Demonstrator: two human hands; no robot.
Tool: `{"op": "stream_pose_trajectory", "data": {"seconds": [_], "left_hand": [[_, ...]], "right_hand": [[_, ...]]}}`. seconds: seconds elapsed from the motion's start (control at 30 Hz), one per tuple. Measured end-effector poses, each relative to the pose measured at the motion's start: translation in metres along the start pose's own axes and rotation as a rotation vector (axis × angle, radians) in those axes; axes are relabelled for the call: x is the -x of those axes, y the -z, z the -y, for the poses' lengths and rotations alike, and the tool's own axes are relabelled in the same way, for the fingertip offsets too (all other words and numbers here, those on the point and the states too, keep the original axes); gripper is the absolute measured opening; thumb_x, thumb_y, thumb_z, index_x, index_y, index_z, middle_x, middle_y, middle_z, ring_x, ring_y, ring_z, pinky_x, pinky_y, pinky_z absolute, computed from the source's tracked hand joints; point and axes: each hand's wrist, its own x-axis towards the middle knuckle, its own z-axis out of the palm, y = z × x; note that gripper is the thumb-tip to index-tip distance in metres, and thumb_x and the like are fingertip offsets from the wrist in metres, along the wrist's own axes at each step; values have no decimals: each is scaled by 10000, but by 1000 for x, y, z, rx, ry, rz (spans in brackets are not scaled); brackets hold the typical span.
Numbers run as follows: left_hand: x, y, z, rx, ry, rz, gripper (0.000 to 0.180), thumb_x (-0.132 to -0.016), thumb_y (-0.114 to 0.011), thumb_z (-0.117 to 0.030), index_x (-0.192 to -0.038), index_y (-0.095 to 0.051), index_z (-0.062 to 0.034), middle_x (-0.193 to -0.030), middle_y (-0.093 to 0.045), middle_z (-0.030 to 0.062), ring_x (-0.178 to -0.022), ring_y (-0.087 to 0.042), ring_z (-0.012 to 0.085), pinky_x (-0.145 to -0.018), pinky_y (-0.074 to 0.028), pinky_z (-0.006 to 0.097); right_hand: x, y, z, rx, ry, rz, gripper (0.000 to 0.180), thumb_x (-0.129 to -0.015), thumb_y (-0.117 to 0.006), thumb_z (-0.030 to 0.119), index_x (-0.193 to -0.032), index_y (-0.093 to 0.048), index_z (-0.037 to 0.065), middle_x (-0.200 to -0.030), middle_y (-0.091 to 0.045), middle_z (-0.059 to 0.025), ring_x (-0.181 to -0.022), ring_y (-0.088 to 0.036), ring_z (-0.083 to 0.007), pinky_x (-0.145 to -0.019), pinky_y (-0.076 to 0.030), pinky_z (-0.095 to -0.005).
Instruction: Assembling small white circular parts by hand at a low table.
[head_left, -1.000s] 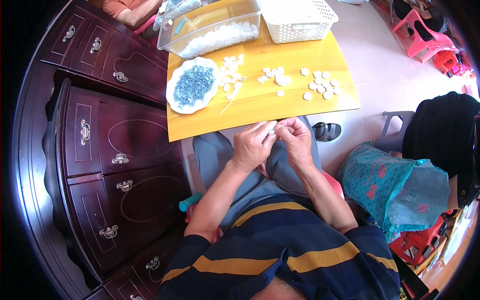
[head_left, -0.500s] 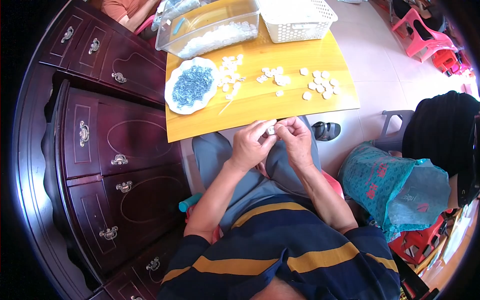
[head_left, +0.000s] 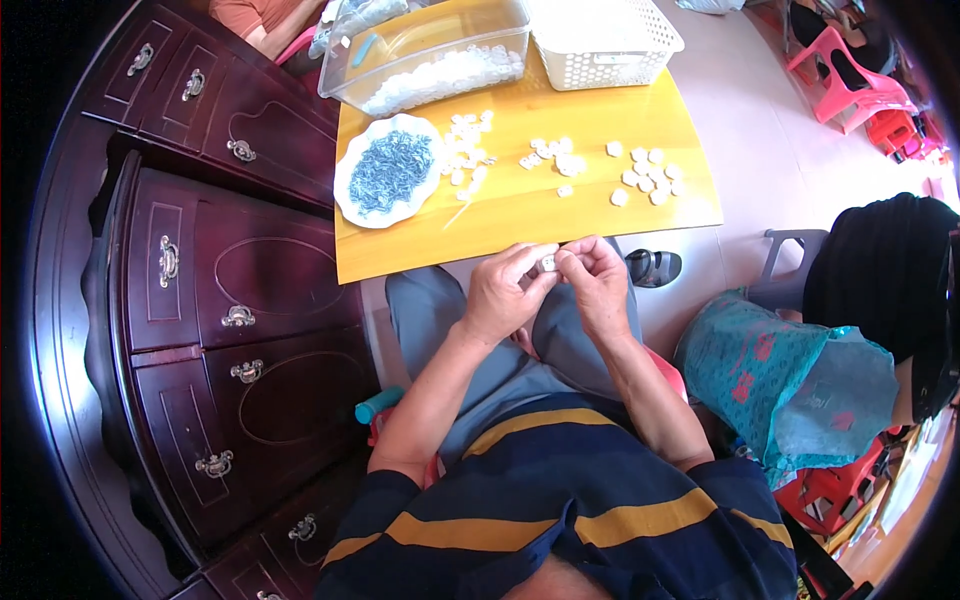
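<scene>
Just past the table's near edge, above my lap, my left hand (head_left: 503,292) pinches a small white plastic piece (head_left: 547,263) between thumb and fingertips. A dark mark or hole shows on its face. Close against its right side, my right hand (head_left: 598,292) has thumb and forefinger pressed together; whatever they hold is too small to make out. Beyond my hands, a white scalloped plate (head_left: 428,200) holds many thin blue-grey slivers, perhaps metal pins. Several similar white pieces (head_left: 648,178) lie in loose groups on the yellow table (head_left: 540,218).
A clear bin (head_left: 425,88) with many white bits and a white perforated basket (head_left: 610,70) stand at the table's back. Dark wooden cabinets (head_left: 270,270) line the left. At right are a teal bag (head_left: 740,370) and a grey stool (head_left: 790,265). Another person's arm (head_left: 285,30) shows top left.
My right fingertips have shifted slightly on the right of the white piece, and more of its face shows. The left hand keeps its pinch. The whole view has shifted a little.
</scene>
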Motion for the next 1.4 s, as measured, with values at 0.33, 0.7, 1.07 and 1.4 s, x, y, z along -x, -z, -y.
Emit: {"op": "stream_pose_trajectory", "data": {"seconds": [0.33, 0.7, 1.07, 1.4], "left_hand": [[-3, 45, 34, -460, 182, -103, 424, -903, -687, -168, -1305, -625, -48, -1044, -616, 151, -923, -647, 362, -784, -526, 464], [-43, 42, 50, -580, 55, -77, 473, -905, -677, -214, -1349, -614, -65, -1277, -576, 191, -1130, -575, 378, -952, -471, 480], [-65, 21, 58, -788, 23, -29, 420, -900, -638, -277, -1246, -665, -41, -1403, -518, 204, -1347, -424, 397, -1111, -314, 598], [-59, 20, 57, -651, -150, -143, 98, -843, -623, -150, -852, -699, -90, -1163, -622, 160, -1220, -531, 357, -1089, -347, 596]], "right_hand": [[-27, 5, 45, 707, 326, -129, 101, -944, -689, 91, -942, -656, -5, -785, -687, -5, -699, -584, -37, -659, -490, -216], [-73, 30, 58, 1251, 548, -193, 134, -877, -694, 157, -948, -700, 43, -885, -697, -148, -776, -677, -331, -740, -542, -420], [-70, 44, 61, 1232, 557, -291, 113, -904, -681, 136, -980, -686, 52, -914, -689, -157, -744, -681, -332, -711, -537, -426], [-58, 38, 52, 1033, 679, -346, 126, -907, -677, 29, -1032, -674, 10, -885, -670, -129, -637, -644, -212, -631, -531, -330]]}}
